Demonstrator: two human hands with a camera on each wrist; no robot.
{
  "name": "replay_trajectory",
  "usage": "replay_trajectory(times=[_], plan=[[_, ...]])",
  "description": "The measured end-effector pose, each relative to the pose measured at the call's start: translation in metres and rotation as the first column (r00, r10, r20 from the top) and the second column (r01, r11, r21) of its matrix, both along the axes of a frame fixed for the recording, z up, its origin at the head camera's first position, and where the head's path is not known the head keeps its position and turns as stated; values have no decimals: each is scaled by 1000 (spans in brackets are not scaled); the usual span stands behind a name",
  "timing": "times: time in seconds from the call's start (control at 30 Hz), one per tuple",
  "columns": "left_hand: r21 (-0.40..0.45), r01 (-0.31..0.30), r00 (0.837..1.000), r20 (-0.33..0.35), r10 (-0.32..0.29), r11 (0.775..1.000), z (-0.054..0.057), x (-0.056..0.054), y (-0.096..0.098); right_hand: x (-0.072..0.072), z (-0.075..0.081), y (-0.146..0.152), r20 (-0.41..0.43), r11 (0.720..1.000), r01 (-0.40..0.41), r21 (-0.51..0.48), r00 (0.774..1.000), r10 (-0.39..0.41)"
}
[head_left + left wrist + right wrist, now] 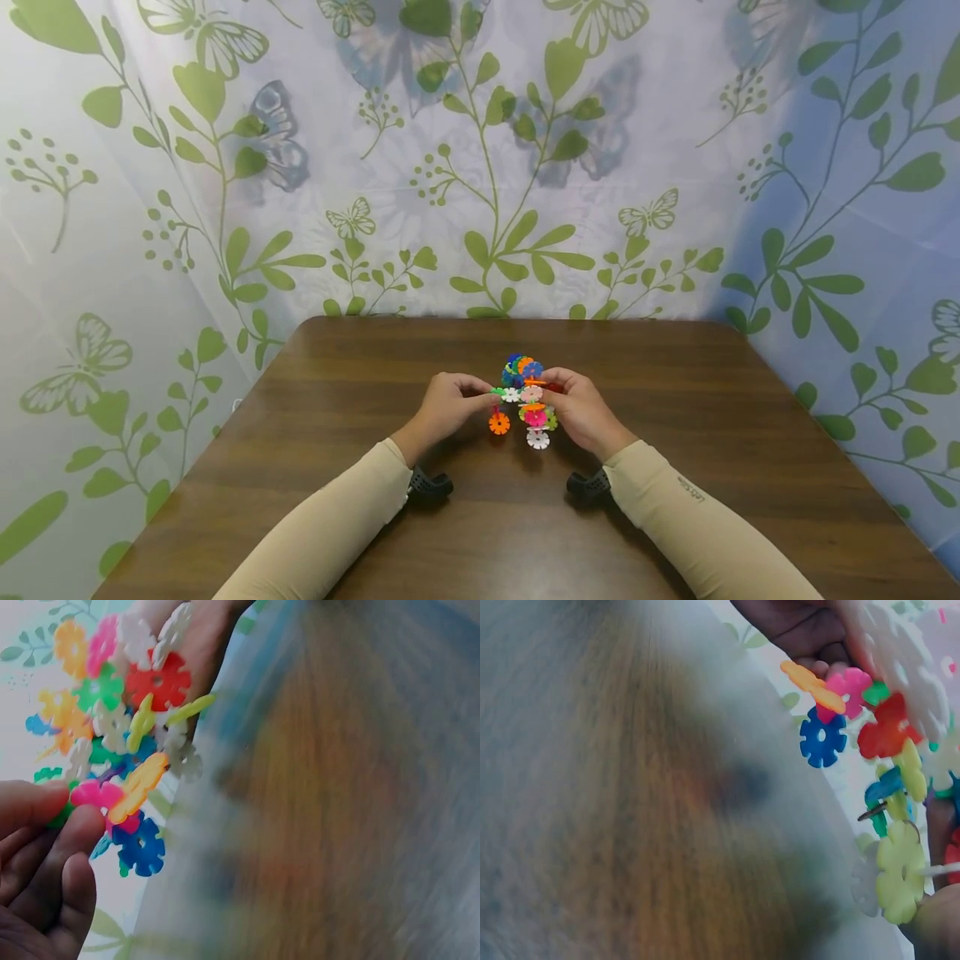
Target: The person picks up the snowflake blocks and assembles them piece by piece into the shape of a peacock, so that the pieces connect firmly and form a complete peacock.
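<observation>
Between my hands, above the table, is a many-coloured cluster of interlocking snowflake discs, slotted together at various angles. My left hand pinches a green disc at the cluster's left side between thumb and index finger. Below those fingertips hangs an orange disc. On the other side, my right hand holds the cluster, its thumb in front; discs partly hide its other fingers. A blue disc and a red disc stand out in the left wrist view. A pale yellow disc sits close to my right thumb.
The brown wooden table stretches under both arms. Behind it hangs a cloth printed with leaves and butterflies. Dark wrist-worn devices sit under both wrists, near the tabletop.
</observation>
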State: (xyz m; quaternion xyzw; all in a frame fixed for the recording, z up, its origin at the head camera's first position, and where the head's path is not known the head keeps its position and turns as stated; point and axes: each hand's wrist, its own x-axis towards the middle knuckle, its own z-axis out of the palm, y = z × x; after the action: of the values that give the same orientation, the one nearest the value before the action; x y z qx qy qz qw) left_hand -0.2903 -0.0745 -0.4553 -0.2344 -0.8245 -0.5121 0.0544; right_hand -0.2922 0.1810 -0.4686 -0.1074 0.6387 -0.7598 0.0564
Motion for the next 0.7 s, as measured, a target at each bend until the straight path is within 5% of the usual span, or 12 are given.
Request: replay_trajectory(times=[0.47,0.7], plan=[[-8,-33,998,-57,32,999,-10,3,12,-3,-6,-1,-40,995,45,84,998,-41],[-38,-40,997,-68,38,998,-12,1,12,-3,-4,4,-136,967,28,253,991,7]])
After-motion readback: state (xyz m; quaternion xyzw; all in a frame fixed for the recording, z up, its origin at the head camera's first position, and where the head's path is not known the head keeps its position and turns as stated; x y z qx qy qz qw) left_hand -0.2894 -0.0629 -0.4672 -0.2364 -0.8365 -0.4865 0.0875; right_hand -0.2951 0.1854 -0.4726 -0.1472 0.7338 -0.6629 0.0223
